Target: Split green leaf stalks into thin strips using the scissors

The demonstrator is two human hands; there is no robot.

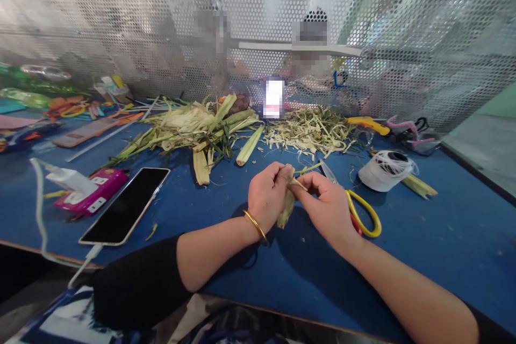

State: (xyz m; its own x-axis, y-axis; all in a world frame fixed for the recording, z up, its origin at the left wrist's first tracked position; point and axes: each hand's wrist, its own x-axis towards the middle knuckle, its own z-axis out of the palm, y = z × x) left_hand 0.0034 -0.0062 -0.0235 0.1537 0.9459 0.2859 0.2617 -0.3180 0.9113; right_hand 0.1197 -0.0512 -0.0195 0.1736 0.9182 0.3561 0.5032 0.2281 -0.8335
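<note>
A folded strip of corn husk (286,212) sits between the person's two hands, just above the table near its front edge. The left hand (270,196), with a gold bangle (255,226) at its wrist, pinches the strip near its upper end, and the right hand (327,207) grips the same end between thumb and fingers. The paired pinch seems meant to stop so limp a piece from springing loose, while its lower end hangs toward the person. Yellow-handled scissors (377,219) lie partly hidden by the right hand, blades pointing away; whether hand and scissors touch, I cannot tell. They and a spool of white thread (379,173) farther right are probably set there for easy reach. Uncut husks (181,129) are heaped at the back, left of a spread of shredded scraps (318,131), an arrangement that appears to leave working space in front. A dark-screened smartphone (127,207) lies to the left, probably put there because its white cable needs the charger (72,180) plugged into a magenta power strip (107,180). The blue tabletop (250,274) is dotted with small bits, and a perforated metal screen (266,5) rises behind it, with blurred figures beyond.
</note>
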